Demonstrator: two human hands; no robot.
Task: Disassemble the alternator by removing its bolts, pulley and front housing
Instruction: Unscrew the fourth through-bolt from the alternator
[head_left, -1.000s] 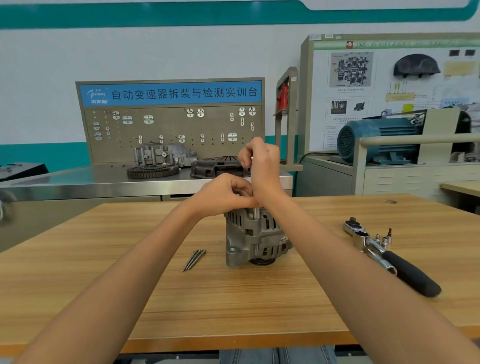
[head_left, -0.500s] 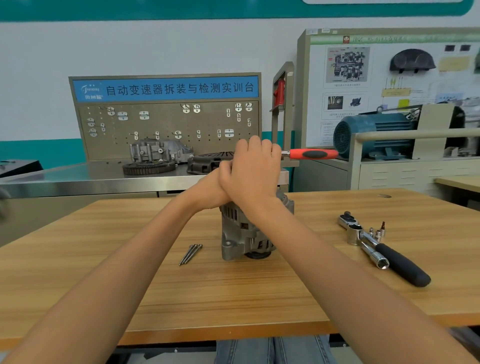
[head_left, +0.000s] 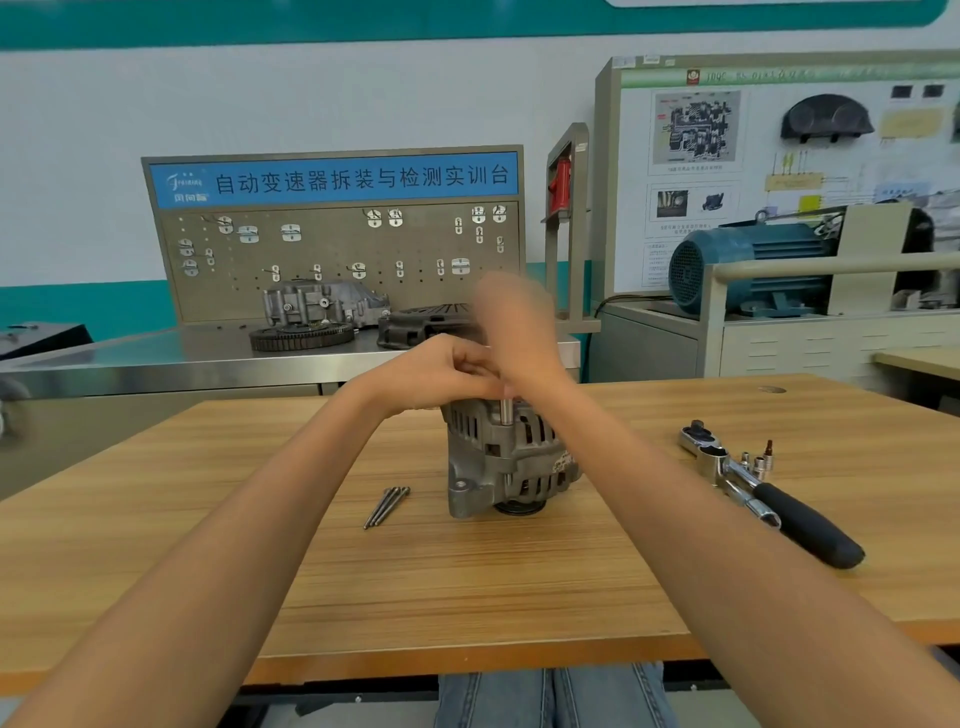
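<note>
The alternator (head_left: 506, 457) stands upright near the middle of the wooden table (head_left: 519, 597), its pulley end down on the wood. A steel shaft (head_left: 506, 415) rises from its top edge. The left hand (head_left: 447, 371) sits on the alternator's top, fingers curled at the shaft's upper end. The right hand (head_left: 511, 327), just above at twelve o'clock, is smeared with motion blur; whether it grips anything cannot be told. At nine o'clock, close by, lie three long bolts (head_left: 387, 506) side by side. At three o'clock, well apart, lies a ratchet wrench (head_left: 769, 493) with small sockets (head_left: 758, 462) beside it
</note>
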